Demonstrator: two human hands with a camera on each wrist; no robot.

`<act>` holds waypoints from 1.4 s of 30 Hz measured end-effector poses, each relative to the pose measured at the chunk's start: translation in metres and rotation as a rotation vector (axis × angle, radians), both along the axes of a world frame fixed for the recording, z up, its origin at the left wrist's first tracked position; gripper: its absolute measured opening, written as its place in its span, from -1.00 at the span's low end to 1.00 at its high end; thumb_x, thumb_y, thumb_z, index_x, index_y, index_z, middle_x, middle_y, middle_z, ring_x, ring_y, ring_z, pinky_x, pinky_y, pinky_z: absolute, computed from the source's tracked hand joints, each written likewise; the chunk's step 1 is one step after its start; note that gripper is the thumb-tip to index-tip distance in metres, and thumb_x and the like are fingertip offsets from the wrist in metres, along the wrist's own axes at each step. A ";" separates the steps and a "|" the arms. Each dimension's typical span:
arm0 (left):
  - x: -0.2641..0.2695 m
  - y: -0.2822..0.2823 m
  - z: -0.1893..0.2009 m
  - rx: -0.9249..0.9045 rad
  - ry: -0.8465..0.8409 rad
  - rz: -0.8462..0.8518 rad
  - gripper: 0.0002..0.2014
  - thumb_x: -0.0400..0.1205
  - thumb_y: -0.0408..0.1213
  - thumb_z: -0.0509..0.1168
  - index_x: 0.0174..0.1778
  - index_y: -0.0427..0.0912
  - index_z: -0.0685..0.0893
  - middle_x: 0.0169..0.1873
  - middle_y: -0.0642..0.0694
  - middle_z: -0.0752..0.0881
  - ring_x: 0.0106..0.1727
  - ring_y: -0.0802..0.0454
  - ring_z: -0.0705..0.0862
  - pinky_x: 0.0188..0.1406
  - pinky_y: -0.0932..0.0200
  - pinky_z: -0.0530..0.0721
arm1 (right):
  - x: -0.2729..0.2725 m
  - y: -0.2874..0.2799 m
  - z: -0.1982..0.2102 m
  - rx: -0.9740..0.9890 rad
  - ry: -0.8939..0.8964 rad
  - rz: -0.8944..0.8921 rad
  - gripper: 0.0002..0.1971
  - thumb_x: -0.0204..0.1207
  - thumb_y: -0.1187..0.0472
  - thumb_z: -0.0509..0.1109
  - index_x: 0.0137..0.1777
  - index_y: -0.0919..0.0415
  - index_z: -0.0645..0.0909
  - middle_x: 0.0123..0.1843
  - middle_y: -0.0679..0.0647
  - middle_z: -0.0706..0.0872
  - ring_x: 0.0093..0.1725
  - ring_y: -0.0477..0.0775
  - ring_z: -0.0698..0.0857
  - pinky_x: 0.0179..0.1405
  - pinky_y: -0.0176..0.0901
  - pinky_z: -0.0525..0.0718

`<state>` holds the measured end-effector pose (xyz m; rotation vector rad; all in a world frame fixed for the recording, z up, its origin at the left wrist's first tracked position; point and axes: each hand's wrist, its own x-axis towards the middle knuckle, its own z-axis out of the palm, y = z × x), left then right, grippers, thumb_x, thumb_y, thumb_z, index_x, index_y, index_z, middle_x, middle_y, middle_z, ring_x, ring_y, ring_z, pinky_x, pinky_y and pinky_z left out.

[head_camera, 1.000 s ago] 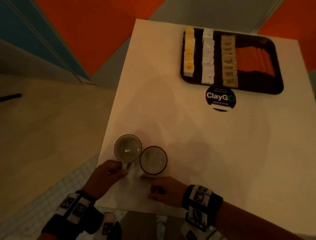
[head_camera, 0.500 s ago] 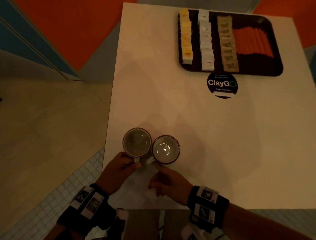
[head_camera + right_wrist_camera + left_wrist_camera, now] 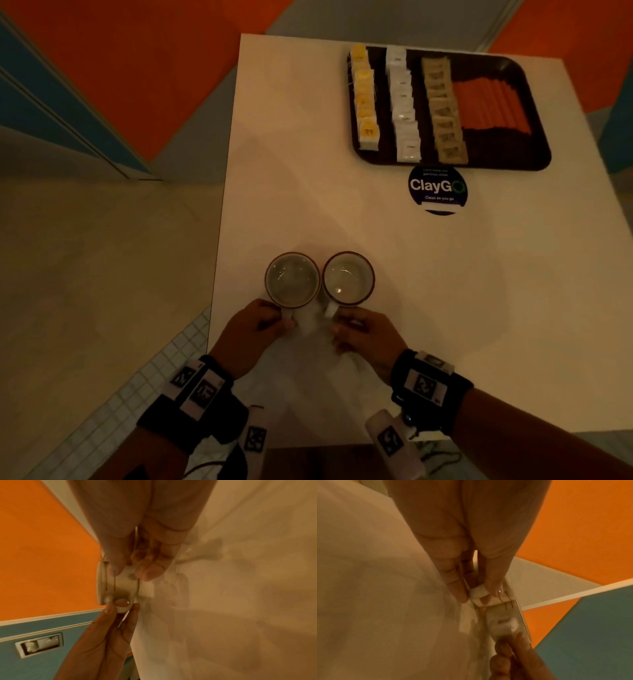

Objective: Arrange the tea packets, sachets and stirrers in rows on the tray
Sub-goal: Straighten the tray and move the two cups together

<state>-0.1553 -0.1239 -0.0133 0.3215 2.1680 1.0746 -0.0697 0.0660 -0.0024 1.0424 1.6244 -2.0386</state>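
Observation:
A dark tray (image 3: 507, 150) at the table's far right holds four rows: yellow tea packets (image 3: 364, 102), white sachets (image 3: 404, 106), beige sachets (image 3: 443, 109) and orange stirrers (image 3: 489, 104). Both hands are far from it, at the near left of the table. My left hand (image 3: 274, 322) pinches the handle of the left mug (image 3: 292, 280). My right hand (image 3: 342, 329) pinches the handle of the right mug (image 3: 348, 278). The wrist views show the left hand's fingers (image 3: 458, 592) and the right hand's fingers (image 3: 116, 569) curled round the white handles. Both mugs stand upright, rims touching.
A round "ClayGo" sticker (image 3: 437, 190) lies just in front of the tray. The white table (image 3: 445, 308) ends close to the left of the mugs, with tiled floor (image 3: 154, 370) below. Orange and blue walls stand behind.
My right hand has gone from lying beside the right mug to gripping its handle. The two mugs now stand level side by side, handles toward me. The left hand stays on its handle.

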 end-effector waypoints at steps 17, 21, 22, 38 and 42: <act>-0.155 0.075 0.006 0.077 0.135 0.338 -0.81 0.57 -0.25 0.35 -0.31 -0.27 0.68 -0.37 -0.06 0.64 -0.34 0.24 0.56 -0.38 0.49 0.45 | -0.157 0.074 -0.004 0.439 0.250 -0.034 -0.87 0.48 0.29 0.42 -0.28 0.13 0.60 -0.05 0.38 0.67 -0.14 0.21 0.74 -0.11 -0.19 0.75; -0.221 0.102 0.004 0.159 0.091 0.469 -0.84 0.58 -0.28 0.34 -0.13 -0.30 0.76 -0.32 -0.06 0.71 -0.45 0.38 0.63 -0.33 0.49 0.58 | -0.233 0.096 -0.011 0.394 0.279 -0.133 -0.88 0.49 0.29 0.42 -0.08 0.37 0.62 -0.27 0.14 0.67 -0.27 0.10 0.70 -0.14 -0.15 0.76; -0.236 0.107 0.004 0.165 0.083 0.480 -0.83 0.58 -0.28 0.34 -0.09 -0.31 0.76 -0.31 -0.08 0.72 -0.44 0.37 0.65 -0.23 0.36 0.62 | -0.252 0.100 -0.012 0.399 0.287 -0.138 -0.83 0.49 0.30 0.41 -0.04 0.43 0.61 -0.29 0.14 0.65 -0.31 0.05 0.68 -0.24 -0.30 0.74; -0.352 0.154 0.011 0.406 -0.260 0.589 -0.83 0.60 -0.46 0.26 -0.31 -0.29 0.61 -0.43 -0.04 0.75 -0.41 0.11 0.75 -0.25 0.28 0.77 | -0.381 0.116 -0.015 0.543 0.219 -0.158 -0.75 0.54 0.24 0.34 0.14 0.34 0.66 -0.07 0.22 0.76 -0.08 0.18 0.74 0.12 0.09 0.71; -0.366 0.154 0.013 0.390 -0.242 0.604 -0.84 0.60 -0.47 0.27 -0.31 -0.32 0.62 -0.55 -0.05 0.75 -0.54 0.14 0.74 -0.39 0.29 0.77 | -0.394 0.118 -0.012 0.567 0.184 -0.145 -0.74 0.53 0.21 0.36 0.16 0.32 0.66 0.02 0.27 0.77 0.00 0.22 0.74 0.14 0.11 0.69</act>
